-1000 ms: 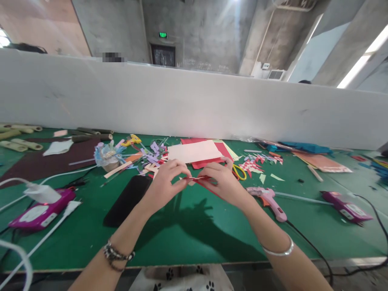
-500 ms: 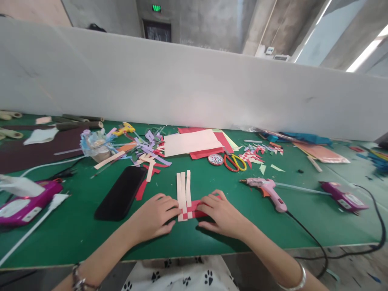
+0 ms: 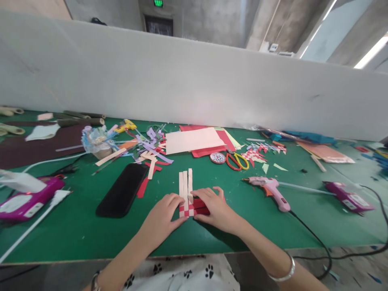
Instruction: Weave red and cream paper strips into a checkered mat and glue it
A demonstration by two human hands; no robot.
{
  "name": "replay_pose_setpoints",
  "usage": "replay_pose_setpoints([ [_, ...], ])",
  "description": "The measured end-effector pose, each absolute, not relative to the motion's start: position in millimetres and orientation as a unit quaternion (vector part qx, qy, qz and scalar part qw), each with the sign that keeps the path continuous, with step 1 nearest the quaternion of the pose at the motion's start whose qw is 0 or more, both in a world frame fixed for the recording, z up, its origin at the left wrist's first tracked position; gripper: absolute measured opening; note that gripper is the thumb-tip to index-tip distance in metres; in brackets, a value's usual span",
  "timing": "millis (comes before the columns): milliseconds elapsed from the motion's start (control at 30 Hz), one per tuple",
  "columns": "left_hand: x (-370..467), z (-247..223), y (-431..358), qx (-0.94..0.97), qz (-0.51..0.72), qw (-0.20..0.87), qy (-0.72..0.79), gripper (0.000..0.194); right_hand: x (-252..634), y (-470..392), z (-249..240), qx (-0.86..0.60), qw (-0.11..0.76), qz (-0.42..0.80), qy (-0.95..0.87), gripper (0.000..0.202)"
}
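Note:
A small woven paper piece [image 3: 186, 209] lies on the green table in front of me, with a red and pale pink check at its lower end. Pale paper strips [image 3: 185, 184] run up from it, the right one slightly apart at the top. Red paper strips [image 3: 200, 207] stick out to the right, partly hidden under my hand. My left hand [image 3: 163, 212] is closed at the check's left side, fingertips above and thumb at the bottom edge. My right hand [image 3: 216, 208] grips the red strips, with its fingers over them and thumb at the lower edge.
A black phone [image 3: 123, 190] lies left of my hands. To the right is a pink glue gun [image 3: 274, 192] with a cord. Scissors [image 3: 236, 161], a round pin case [image 3: 217, 157], paper sheets [image 3: 194, 140] and paper scraps [image 3: 148, 143] lie beyond, before a white partition [image 3: 194, 81].
Both hands have shifted closer around the check. My left thumb has come to its bottom edge, and my right fingers have moved left toward the pale strips. The view has shifted slightly.

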State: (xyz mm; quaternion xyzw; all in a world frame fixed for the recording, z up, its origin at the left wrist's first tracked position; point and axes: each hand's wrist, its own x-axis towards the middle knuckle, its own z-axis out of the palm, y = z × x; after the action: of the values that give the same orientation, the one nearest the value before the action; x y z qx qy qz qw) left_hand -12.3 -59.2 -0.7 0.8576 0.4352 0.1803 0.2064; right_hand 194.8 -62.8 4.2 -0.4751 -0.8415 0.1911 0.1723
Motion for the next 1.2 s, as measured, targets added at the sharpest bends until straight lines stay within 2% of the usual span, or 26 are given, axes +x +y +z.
replay_pose_setpoints([
  [200, -11.9, 0.4, -53.8, 0.873, 0.169, 0.203, 0.411, 0.017, 191.9, -59.5, 2.4, -0.467, 0.176, 0.2, -0.843, 0.049],
  [400, -10.7, 1.0, -53.8, 0.893, 0.154, 0.167, 0.388, 0.014, 190.4, -58.9, 5.8, -0.458, 0.168, 0.181, -0.854, 0.033],
  [467, -10.9, -0.4, -54.5, 0.896, 0.155, 0.148, 0.388, 0.019, 191.9, -57.8, 8.3, -0.453, 0.164, 0.183, -0.857, 0.033],
  [567, -12.2, -4.7, -53.1, 0.89, 0.166, 0.11, 0.411, 0.036, 194.9, -54.6, 13.3, -0.446, 0.154, 0.191, -0.861, 0.035],
  [667, -15.2, -9.0, -48.6, 0.89, 0.145, 0.074, 0.426, 0.052, 197.0, -48.6, 18.7, -0.429, 0.138, 0.202, -0.87, 0.028],
  [767, -18.3, -10.6, -44.4, 0.902, 0.094, 0.066, 0.417, 0.054, 195.5, -40.7, 21.2, -0.433, 0.141, 0.212, -0.865, 0.021],
  [1033, -17.5, -6.2, -42.6, 0.902, 0.052, 0.079, 0.421, 0.058, 188.1, -33.2, 8.5, -0.414, 0.125, 0.154, -0.888, 0.035],
  [1200, -16.0, -8.8, -38.4, 0.901, 0.049, 0.074, 0.424, 0.058, 194.2, -36.2, 6.4, -0.408, 0.111, 0.166, -0.891, 0.047],
])
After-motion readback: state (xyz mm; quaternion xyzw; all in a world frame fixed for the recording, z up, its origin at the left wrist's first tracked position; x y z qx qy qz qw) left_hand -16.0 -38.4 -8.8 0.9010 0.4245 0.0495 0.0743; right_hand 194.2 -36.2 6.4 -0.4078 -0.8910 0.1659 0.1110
